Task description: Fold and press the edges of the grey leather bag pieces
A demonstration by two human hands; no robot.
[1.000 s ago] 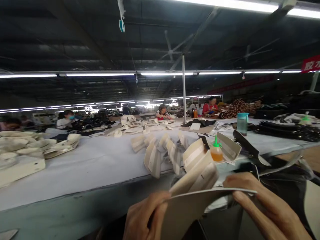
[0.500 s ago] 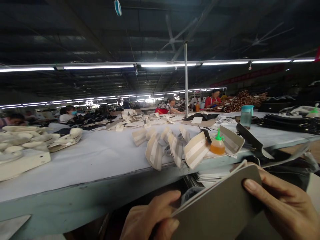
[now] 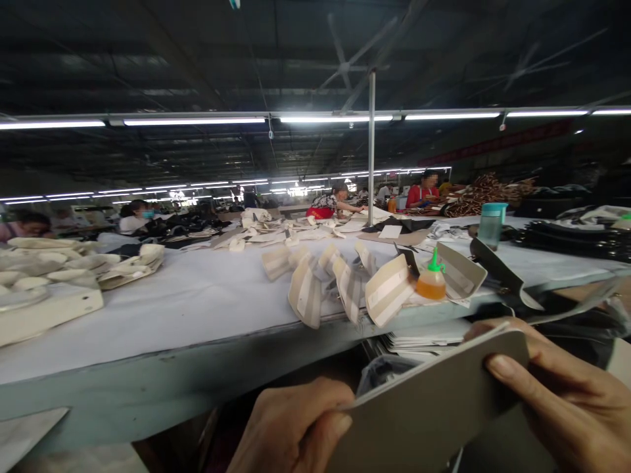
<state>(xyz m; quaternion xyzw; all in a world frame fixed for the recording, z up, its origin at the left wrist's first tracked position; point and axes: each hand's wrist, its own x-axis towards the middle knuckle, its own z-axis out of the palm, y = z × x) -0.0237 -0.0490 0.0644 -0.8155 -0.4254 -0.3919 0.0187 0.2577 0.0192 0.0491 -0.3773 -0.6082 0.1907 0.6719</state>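
Both of my hands hold one flat grey-beige cut piece (image 3: pixel 434 407) low in front of me, below the table edge. My left hand (image 3: pixel 290 430) pinches its lower left end with thumb on top. My right hand (image 3: pixel 566 401) grips its rounded upper right end, thumb across the face. A thin second layer shows along the piece's top edge. Just beyond it a stack of white pieces (image 3: pixel 424 341) lies on a shelf under the table.
A long white-topped table (image 3: pixel 197 309) runs across the view. At its near edge stand curled striped beige pieces (image 3: pixel 345 282), an orange glue bottle with green cap (image 3: pixel 430 281) and a teal-lidded cup (image 3: pixel 491 225). Beige parts (image 3: pixel 59 269) pile at left. Other people (image 3: pixel 330 202) work far behind.
The piece has turned from nearly edge-on to showing its broad face and has sunk lower. My right thumb now lies across its rounded end. The view has tilted slightly.
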